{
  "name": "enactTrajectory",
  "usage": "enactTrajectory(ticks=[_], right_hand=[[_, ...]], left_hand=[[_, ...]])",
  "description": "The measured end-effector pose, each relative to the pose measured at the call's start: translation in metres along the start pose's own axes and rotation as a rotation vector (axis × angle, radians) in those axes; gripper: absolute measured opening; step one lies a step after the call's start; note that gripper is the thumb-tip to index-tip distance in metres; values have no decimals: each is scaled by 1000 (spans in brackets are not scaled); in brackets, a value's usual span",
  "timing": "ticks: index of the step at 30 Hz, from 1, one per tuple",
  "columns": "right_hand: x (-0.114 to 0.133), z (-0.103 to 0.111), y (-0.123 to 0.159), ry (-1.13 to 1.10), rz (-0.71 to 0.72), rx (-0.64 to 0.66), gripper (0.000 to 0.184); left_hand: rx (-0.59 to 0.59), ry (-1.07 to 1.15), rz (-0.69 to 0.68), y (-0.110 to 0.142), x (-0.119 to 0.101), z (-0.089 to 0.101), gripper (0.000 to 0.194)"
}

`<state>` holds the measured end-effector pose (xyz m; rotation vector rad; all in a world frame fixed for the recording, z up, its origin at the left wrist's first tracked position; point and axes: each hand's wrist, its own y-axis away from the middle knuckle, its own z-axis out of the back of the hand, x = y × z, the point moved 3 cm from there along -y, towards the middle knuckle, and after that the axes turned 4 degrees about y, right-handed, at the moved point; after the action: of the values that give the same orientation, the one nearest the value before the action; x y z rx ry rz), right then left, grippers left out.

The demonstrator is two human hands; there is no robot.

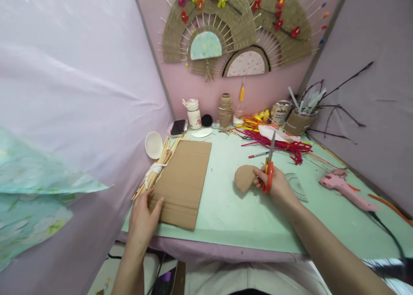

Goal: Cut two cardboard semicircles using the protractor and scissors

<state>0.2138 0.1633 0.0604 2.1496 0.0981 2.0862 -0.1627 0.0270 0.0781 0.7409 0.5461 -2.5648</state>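
Observation:
A rectangular brown cardboard sheet point(183, 179) lies at the left of the table. My left hand point(145, 217) is at its lower left edge, thumb on top and the other fingers along the edge, partly hidden. In my right hand point(277, 187) are orange-handled scissors point(269, 176), blades pointing up and away from me. The same hand pinches a small rounded cardboard piece point(244, 177) between thumb and fingers, just above the table. Beside that hand lie a red-tipped pen point(258, 155) and a clear protractor point(296, 187).
Bundled thin sticks point(158, 168) lie left of the sheet. A pink glue gun point(348, 191) with its cord is at the right. Magenta pipe cleaners point(274, 143), a twine spool point(225, 110), a white bottle point(193, 114) and a pot with branches point(300, 122) line the back, below woven fans point(206, 24).

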Motion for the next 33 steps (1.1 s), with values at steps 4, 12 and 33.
enactTrajectory(ticks=[4, 12, 33], right_hand=[[6, 4, 1, 31, 8, -5, 47], [1, 6, 3, 22, 3, -5, 48], [2, 27, 17, -33, 25, -91, 48]], left_hand=[[21, -147, 44, 1, -11, -5, 58], [96, -304, 131, -5, -34, -8, 73], [480, 1061, 314, 32, -82, -64, 58]])
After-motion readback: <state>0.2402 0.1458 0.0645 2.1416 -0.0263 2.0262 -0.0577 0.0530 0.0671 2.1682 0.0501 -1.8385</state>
